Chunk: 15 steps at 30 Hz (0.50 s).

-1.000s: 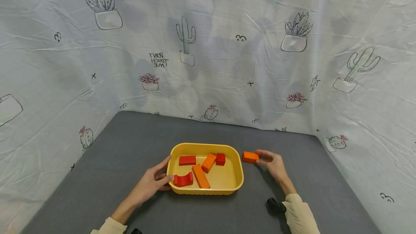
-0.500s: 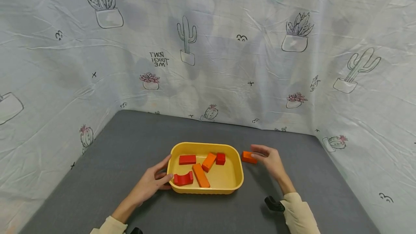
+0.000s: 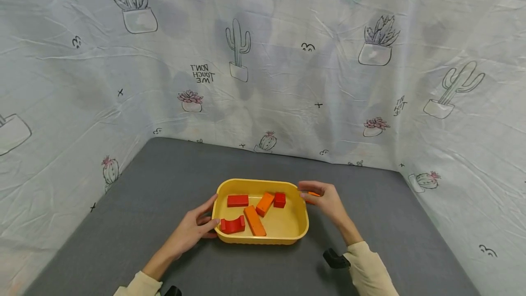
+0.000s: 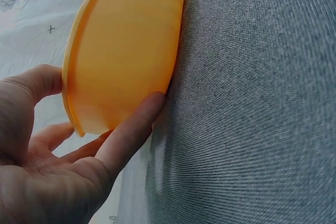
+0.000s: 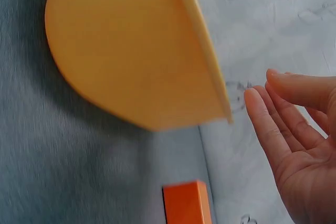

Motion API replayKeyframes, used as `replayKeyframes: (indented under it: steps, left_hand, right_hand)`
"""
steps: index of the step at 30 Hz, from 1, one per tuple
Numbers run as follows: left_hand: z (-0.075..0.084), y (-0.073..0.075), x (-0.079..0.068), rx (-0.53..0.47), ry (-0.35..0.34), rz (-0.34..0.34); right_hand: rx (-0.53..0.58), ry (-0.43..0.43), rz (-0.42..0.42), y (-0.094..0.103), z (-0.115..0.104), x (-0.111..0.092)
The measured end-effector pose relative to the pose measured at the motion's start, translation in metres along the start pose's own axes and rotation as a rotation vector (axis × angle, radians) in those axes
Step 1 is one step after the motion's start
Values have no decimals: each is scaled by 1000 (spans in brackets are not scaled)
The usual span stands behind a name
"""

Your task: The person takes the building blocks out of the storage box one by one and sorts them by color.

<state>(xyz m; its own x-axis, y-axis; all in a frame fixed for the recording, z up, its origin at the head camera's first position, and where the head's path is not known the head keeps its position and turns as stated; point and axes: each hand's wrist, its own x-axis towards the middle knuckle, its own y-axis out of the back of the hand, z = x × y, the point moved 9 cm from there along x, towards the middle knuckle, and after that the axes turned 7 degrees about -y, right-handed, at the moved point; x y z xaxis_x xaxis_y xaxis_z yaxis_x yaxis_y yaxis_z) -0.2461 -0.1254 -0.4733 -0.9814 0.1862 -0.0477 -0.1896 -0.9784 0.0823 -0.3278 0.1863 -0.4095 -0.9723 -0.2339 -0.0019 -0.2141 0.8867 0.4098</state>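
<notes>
A yellow plastic tub (image 3: 289, 227) rests on the grey cloth, its left end gripped by my left hand (image 3: 193, 229). In the left wrist view the thumb meets its rim, and a finger lies along its lower edge. Inside lie a red rectangular block (image 3: 238, 201), a red arch block (image 3: 232, 225), a small red block (image 3: 280, 200), a longer orange block (image 3: 255, 221) and a shorter orange block (image 3: 265, 204). My right hand (image 3: 328, 203) hovers at the right rim, fingers extended and holding nothing. Beneath it, partly hidden, another orange block (image 5: 184, 203) sits outside the tub.
Grey cloth (image 3: 263, 273) covers the table. A white sheet printed with cacti (image 3: 279, 58) hangs around the back and both sides. Black wrist devices (image 3: 337, 258) are strapped at the cream sleeves (image 3: 367, 266).
My right hand has let go of the orange block beside the tub and moved up and left to the right rim. My left hand has kept its place on the tub.
</notes>
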Motion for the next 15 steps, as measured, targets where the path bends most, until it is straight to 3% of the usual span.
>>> replayKeyframes:
  steps: [5, 9, 13, 15]
  left_hand:
    - [1, 0, -1, -4, -5, -7]
    - [1, 0, -1, -3, -8, -8]
    - [1, 1, -1, 3, -10, -2]
    - [1, 1, -1, 8, -9, 1]
  right_hand:
    - [-29, 45, -44, -21, -18, -2]
    - [26, 61, -110, -41, -35, -6]
    - [36, 91, -136, -61, -35, -1]
    - [-16, 121, -127, -71, -33, 2]
